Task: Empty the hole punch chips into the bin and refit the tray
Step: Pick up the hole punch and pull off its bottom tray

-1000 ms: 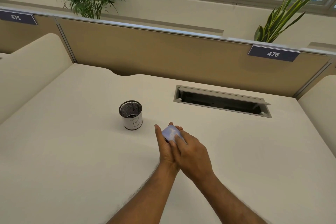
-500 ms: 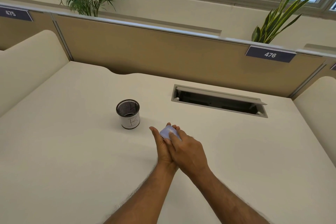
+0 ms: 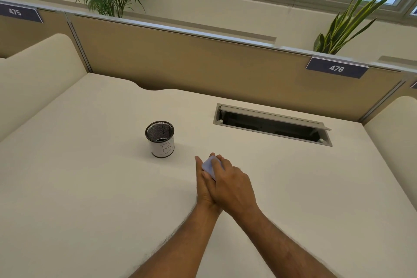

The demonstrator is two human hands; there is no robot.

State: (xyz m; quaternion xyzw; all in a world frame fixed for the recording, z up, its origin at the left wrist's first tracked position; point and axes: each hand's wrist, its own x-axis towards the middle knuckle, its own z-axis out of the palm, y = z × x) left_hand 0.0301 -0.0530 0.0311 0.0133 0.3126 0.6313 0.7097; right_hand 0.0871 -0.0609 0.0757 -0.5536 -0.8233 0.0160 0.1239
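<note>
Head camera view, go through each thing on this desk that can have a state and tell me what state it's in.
Pale lilac hole punch: clasped between both hands, above the desk.
Left hand: closed against the punch's left side.
Right hand: closed over the punch.
Black mesh cup labelled B: upright, apart from the hands; contents unclear.
Grey cable hatch: flap open.
</note>
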